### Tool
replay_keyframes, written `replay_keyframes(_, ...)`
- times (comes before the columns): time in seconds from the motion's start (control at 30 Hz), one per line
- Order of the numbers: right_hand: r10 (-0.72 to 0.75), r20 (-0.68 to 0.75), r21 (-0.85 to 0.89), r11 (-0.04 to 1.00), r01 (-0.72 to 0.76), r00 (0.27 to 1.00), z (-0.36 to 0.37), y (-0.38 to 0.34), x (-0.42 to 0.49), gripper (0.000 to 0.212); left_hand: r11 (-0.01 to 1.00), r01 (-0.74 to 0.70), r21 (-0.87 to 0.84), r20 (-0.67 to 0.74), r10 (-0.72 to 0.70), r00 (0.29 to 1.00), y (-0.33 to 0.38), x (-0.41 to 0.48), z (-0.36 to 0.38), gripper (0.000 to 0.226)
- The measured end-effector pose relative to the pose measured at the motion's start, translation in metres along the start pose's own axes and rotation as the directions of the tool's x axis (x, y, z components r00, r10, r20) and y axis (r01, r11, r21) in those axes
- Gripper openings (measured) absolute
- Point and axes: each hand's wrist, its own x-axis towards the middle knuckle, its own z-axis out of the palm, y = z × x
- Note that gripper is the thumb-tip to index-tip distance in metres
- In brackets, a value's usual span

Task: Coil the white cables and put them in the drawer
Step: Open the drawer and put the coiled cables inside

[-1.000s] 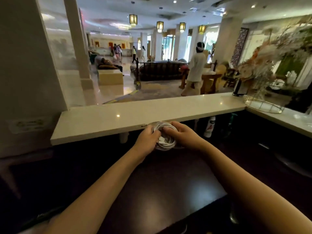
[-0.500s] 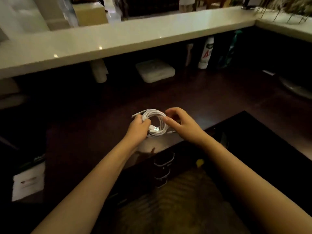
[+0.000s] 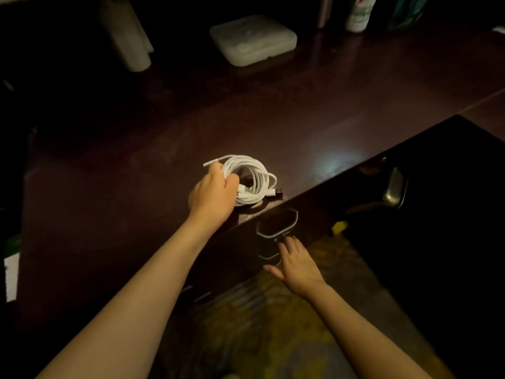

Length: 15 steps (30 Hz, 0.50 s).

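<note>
A: Hands?
B: Left hand [image 3: 214, 192] curled round the coil of white cable [image 3: 250, 173], which rests on the dark desk top [image 3: 300, 105] close to its front edge. Right hand [image 3: 296, 262] flat, fingers straight and spread, tips just under the metal handle [image 3: 269, 236] of the top drawer [image 3: 311, 214]. It holds nothing.
A: Drawer?
B: Closed, as far as the dim light lets me judge. Coiling looks done; stowing isn't.
A: Risks?
B: Three.
- The coil isn't tied. A loose end pokes out at the upper left and the USB plug [image 3: 277, 191] trails at the right, so a slack grip on lifting would likely let loops spring open.
- The coil sits at the desk edge right above the drawer. A nudge could tip it over the side.
- A trailing plug or loop could get pinched when the drawer closes.
- Minor: the pull may slip if the fingers don't hook the handle properly.
A: Any writing?
B: Bottle [image 3: 359, 12] at the back shows a red mark on white, unreadable. Flat white box [image 3: 252, 39] carries no legible text. Nothing else to read.
</note>
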Motion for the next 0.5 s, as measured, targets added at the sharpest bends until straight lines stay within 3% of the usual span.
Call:
replay_keyframes(0.03,-0.002,-0.016,0.009,1.000,0.002,1.000,0.003,-0.001,-0.005,0.066,1.000,-0.010,0.014,-0.016,0.010,1.000,-0.001,0.000,0.001,0.031)
replay_keyframes(0.13,0.007,-0.245,0.006,1.000,-0.006,0.970,-0.001,-0.009,-0.005,0.043,0.999,-0.044,-0.002,-0.069,0.043,0.997,-0.003,0.000,0.005,0.029)
replay_keyframes(0.2,-0.007,-0.332,-0.012,1.000,0.003,0.943,-0.010,-0.014,0.004,0.045,0.998,-0.059,0.002,-0.104,0.059,0.993,-0.003,0.000,0.007,0.030)
replay_keyframes(0.37,-0.146,-0.253,-0.107,0.987,0.123,0.956,-0.010,0.002,0.024,0.045,0.994,-0.109,-0.003,-0.187,0.106,0.977,-0.004,-0.001,0.012,0.011)
replay_keyframes(0.5,-0.057,-0.223,-0.046,0.998,0.048,0.973,-0.015,-0.004,0.023,0.051,0.992,-0.126,0.009,-0.206,0.125,0.971,-0.005,-0.001,0.013,0.019)
